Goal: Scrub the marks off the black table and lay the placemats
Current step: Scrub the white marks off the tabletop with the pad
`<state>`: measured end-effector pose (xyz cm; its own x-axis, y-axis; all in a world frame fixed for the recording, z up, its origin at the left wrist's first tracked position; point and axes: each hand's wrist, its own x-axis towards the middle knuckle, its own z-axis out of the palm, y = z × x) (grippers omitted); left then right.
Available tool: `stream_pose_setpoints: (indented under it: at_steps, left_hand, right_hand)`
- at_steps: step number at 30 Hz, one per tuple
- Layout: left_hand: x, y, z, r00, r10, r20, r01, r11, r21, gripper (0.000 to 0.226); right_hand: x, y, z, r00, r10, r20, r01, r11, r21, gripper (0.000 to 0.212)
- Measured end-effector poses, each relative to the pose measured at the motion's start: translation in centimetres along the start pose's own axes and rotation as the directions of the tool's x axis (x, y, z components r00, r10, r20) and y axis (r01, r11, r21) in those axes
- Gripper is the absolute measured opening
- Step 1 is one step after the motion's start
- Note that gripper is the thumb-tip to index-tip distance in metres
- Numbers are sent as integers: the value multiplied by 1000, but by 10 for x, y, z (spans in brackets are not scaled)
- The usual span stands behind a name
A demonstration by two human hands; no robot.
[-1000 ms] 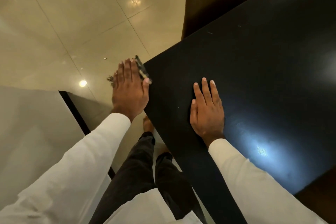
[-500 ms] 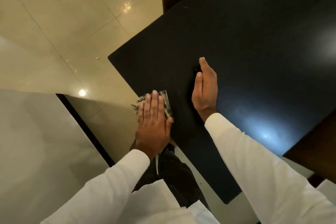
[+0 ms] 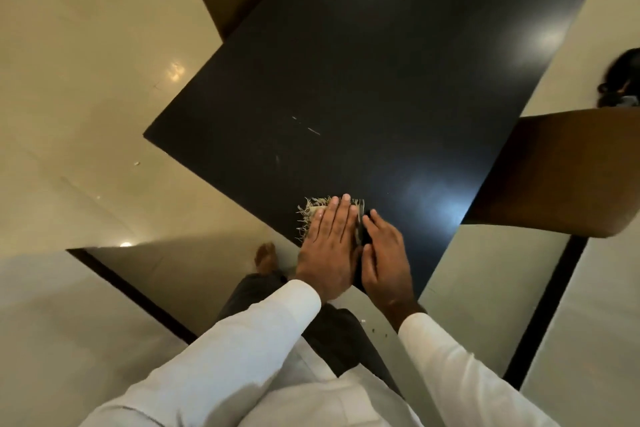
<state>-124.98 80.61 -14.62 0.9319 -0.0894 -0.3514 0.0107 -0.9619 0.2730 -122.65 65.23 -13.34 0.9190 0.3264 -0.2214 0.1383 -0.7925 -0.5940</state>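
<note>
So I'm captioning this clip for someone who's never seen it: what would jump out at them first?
The big black table fills the middle of the view, with pale scratch-like marks left of its centre. At its near edge the left hand presses flat on a frayed scrub pad, with the right hand close beside it. A brown chair sits at the table's right side.

Left grip [image 3: 329, 246] lies flat, fingers straight; right grip [image 3: 382, 253] just beside it.
</note>
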Motion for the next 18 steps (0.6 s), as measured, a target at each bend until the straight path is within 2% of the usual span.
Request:
stream_pose_setpoints:
  at_steps: [3, 6, 9, 11, 15, 18]
  left_hand:
    - [-2, -13, -17, 999, 32, -17, -32, 999, -8, 82]
    - [-10, -62, -36, 991, -119, -62, 120, 993, 14, 76]
    - [-11, -117, -49, 957, -275, -89, 279, 960, 36, 79]
    - [-12, -142, -54, 942, -326, -82, 330, 943, 46, 81]
    - [-16, -170, -52, 933, -348, -85, 354, 933, 64, 82]
    - [-21, -178, -47, 947, -306, -92, 313, 948, 66, 80]
  right_hand:
    - [-9, -21, 2, 998, -61, 5, 61, 994, -91, 70]
    - [0, -44, 14, 997, -78, 22, 81, 966, -246, 70]
    - [12, -65, 37, 999, -2, 44, 17, 937, -348, 78]
    - [18, -74, 49, 999, 39, 20, -28, 921, -389, 81]
    - [62, -81, 52, 990, 121, -70, -139, 908, -395, 78]
    - [124, -100, 54, 982, 117, -146, -165, 906, -390, 75]
